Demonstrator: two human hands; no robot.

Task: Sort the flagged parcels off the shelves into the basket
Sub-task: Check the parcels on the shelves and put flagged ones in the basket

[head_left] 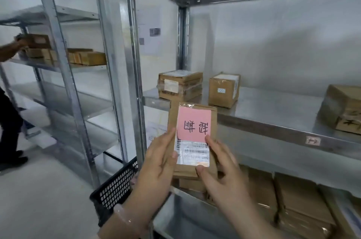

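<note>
Both grips held one brown parcel (173,117) upright, just before the shelf (273,113) edge: the left grip (158,162) curled round its left side, and the right grip (220,170) pinched its lower right corner. Its pink flag (193,123) faced the camera above a barcode label (193,152). Lower left, beside the left wrist, was the black basket (115,186).

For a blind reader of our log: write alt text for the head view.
The left hand and right hand hold up a brown parcel bearing a pink handwritten flag above its barcode label, before a metal shelf with three more boxes. A black mesh basket sits by the left forearm.
</note>
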